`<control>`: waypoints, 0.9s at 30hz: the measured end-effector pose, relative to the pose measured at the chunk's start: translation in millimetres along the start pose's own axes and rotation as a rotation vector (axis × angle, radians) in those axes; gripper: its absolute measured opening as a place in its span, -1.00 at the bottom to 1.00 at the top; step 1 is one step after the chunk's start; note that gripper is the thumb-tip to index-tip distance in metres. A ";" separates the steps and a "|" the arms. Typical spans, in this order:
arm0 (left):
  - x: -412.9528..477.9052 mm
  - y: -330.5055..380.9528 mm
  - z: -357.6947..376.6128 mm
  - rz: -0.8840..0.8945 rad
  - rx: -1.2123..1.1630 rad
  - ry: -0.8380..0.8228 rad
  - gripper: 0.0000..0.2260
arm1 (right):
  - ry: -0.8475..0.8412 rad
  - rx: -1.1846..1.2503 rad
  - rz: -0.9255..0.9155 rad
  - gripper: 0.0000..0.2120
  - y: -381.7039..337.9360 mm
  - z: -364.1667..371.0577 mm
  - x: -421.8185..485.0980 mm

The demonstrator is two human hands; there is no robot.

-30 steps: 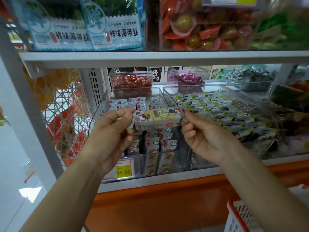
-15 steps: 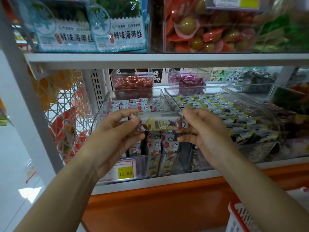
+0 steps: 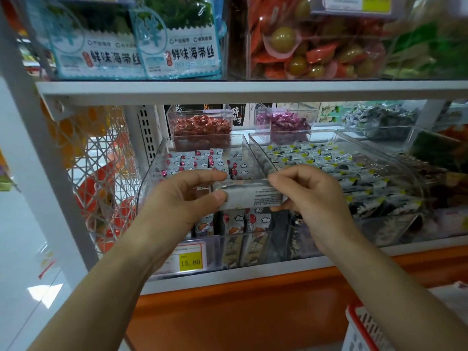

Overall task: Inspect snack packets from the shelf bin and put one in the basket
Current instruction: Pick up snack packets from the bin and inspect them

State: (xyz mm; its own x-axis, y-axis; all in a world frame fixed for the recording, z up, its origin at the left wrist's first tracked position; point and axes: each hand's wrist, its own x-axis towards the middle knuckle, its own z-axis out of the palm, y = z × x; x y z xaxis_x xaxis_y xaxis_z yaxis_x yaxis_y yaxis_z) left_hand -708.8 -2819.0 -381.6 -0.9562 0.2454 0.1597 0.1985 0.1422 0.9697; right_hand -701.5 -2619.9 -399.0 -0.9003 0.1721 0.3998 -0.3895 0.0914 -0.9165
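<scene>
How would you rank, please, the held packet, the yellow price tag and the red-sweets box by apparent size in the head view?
1. Red-sweets box, farther back yet largest.
2. Held packet, partly covered by both hands.
3. Yellow price tag.

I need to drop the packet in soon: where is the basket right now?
In the head view the basket sits at the bottom right corner, below the orange shelf base and under the right forearm, only partly in frame.
</scene>
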 end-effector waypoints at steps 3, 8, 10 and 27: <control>-0.2 1.7 4.4 0.004 0.063 -0.017 -0.79 | 0.058 -0.230 -0.117 -0.81 1.1 0.7 -0.8; 1.4 1.8 10.5 -0.017 0.080 0.060 -0.92 | 0.021 -0.340 -0.229 -0.79 0.0 4.0 -4.0; 1.8 2.2 10.2 0.010 0.106 0.104 -0.92 | -0.018 -0.347 -0.259 -0.81 -1.5 5.9 -6.0; 0.9 2.5 1.0 0.112 0.263 0.042 -0.89 | 0.013 -0.283 -0.153 -0.76 3.3 2.9 -1.4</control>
State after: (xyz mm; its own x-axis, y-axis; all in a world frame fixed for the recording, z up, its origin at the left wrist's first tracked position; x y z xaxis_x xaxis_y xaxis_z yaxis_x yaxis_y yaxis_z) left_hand -708.9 -2817.5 -379.3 -0.9323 0.2340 0.2758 0.3468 0.3614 0.8656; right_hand -702.1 -2622.6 -402.6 -0.8321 0.1478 0.5346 -0.4490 0.3862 -0.8057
